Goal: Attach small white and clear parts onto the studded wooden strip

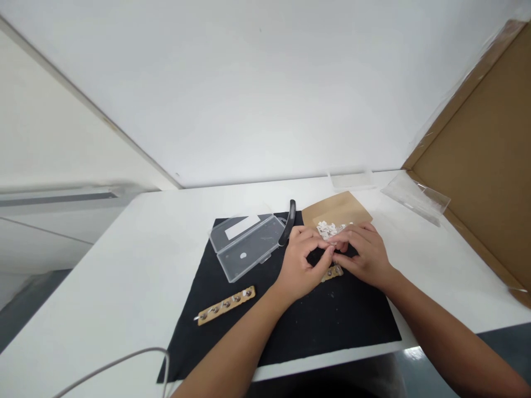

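Note:
My left hand [305, 262] and my right hand [363, 253] meet fingertip to fingertip over the black mat [332, 320]. Both are pinched closed; whatever lies between the fingers is too small or too hidden to name. Just below the fingertips, partly covered by my left hand, is a short tan strip with round metal pieces [333, 273]. Behind the fingers, small white pieces [327, 229] are heaped on a brown paper sheet [344, 207]. A second tan strip with several round metal pieces [226, 305] rests on the mat's left side, a thin white bit sticking out at its left end.
A hinged clear plastic case [253, 254] lies opened out on the mat, with a black curved handle [287, 224] beside it. Clear plastic trays [352, 180] stand at the back right, near a cardboard panel [477, 166]. A pale cable [120, 362] crosses the front left.

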Demonstrator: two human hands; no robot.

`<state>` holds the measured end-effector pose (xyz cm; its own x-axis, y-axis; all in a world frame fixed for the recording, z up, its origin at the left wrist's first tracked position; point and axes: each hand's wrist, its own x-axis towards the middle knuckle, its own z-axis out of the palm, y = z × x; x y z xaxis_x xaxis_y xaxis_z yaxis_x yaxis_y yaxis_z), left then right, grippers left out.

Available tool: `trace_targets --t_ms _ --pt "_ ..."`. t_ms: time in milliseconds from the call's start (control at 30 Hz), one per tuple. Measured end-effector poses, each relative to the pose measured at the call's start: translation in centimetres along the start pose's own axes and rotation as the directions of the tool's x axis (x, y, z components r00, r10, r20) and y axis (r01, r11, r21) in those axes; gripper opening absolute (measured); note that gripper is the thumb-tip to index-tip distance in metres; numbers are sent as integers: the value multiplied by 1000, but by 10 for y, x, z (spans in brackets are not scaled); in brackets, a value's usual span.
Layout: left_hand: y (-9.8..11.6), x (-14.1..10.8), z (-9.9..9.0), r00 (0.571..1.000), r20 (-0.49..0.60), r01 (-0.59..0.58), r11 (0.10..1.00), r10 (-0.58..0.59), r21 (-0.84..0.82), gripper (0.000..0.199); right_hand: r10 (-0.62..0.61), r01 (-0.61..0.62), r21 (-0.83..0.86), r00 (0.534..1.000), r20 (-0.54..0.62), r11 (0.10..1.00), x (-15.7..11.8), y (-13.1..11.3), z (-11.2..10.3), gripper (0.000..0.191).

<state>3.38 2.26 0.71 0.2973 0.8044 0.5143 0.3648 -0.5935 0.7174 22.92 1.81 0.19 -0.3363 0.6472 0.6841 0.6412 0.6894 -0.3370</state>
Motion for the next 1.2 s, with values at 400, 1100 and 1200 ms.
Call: trace_targets --t_ms 400,1100,1200 --pt "1 -2 -8 982 -175 -27 975 67 221 22 -101 55 149 942 321 987 -3 6 -7 31" --pt "4 -3 -1 979 -164 -79 967 121 243 21 -13 15 -1 885 466 1000 -8 2 -5 35" --pt "3 -3 -1 979 -160 -82 967 123 242 21 -11 11 1 883 469 1000 -8 2 -5 35"
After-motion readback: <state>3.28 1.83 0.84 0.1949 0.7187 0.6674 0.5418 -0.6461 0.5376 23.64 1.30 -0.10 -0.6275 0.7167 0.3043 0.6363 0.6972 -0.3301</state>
